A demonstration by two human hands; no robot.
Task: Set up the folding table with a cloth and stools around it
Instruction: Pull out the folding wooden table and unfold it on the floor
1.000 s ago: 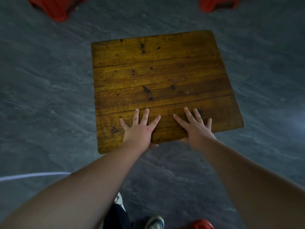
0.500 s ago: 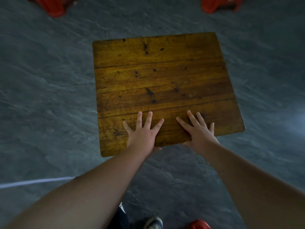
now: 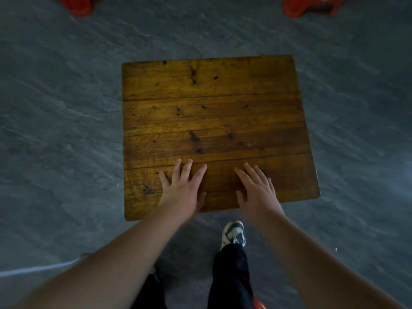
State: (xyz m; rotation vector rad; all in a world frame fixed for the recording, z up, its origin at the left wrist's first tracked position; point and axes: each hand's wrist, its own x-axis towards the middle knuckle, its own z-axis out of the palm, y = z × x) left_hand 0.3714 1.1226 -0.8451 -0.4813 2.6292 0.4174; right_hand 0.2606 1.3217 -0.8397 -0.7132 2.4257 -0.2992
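The wooden table top (image 3: 214, 117), square, yellow-brown and made of planks, fills the middle of the view with no cloth on it. My left hand (image 3: 182, 190) lies flat on its near plank, fingers spread. My right hand (image 3: 256, 192) lies flat beside it, about a hand's width to the right, fingers spread too. Both thumbs rest on the wood near the front edge. Neither hand holds anything. A red stool (image 3: 75, 5) is cut off at the top left and another red stool (image 3: 312, 6) at the top right, both beyond the table.
Grey stone-patterned floor (image 3: 55, 130) surrounds the table. My shoe (image 3: 234, 234) stands just in front of the table's near edge. A red object (image 3: 258, 305) shows at the bottom edge. A white line (image 3: 33, 268) crosses the floor at lower left.
My hands have slid further onto the table top, thumbs now on the wood instead of under the edge. A foot has stepped forward into view. The table sits lower in the view.
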